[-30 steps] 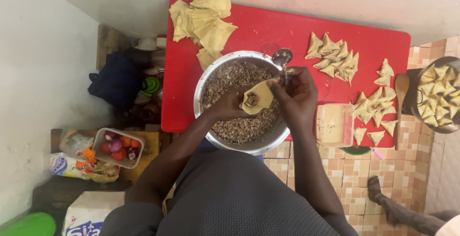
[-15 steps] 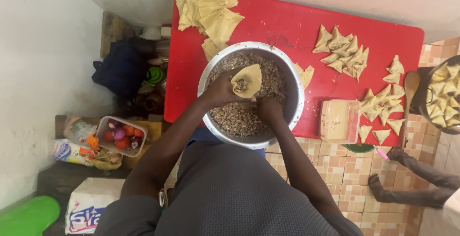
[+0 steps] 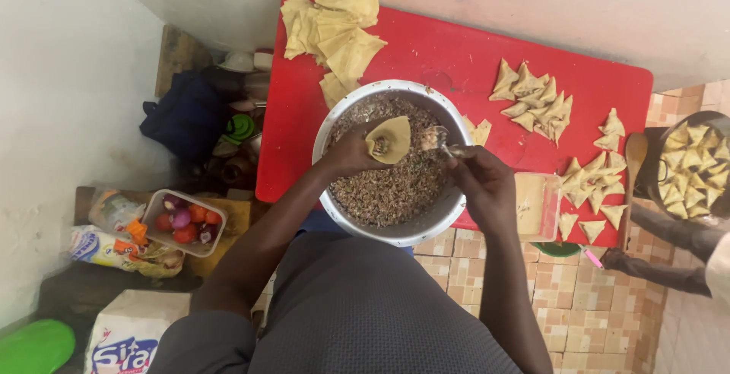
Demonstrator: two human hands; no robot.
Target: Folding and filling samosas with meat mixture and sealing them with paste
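Observation:
My left hand (image 3: 351,153) holds a cone of pale pastry (image 3: 389,140) with a little filling in it, above a large metal bowl (image 3: 344,217) of brown minced filling (image 3: 388,184). My right hand (image 3: 480,182) grips a metal spoon (image 3: 439,140) loaded with filling, just right of the cone and above the bowl. The bowl rests at the front edge of a red table (image 3: 456,55).
Flat pastry sheets (image 3: 334,28) lie at the table's far left. Folded triangles (image 3: 532,99) sit in groups on the right, more in a dark pan (image 3: 696,163). A clear tub (image 3: 536,207) stands beside the bowl. Another person's arm (image 3: 669,229) is at right. Vegetable box (image 3: 184,220) lies on the left.
My right hand has left the bowl's middle and moved right, lifting a spoonful of filling level with the cone. The left hand still holds the cone over the bowl.

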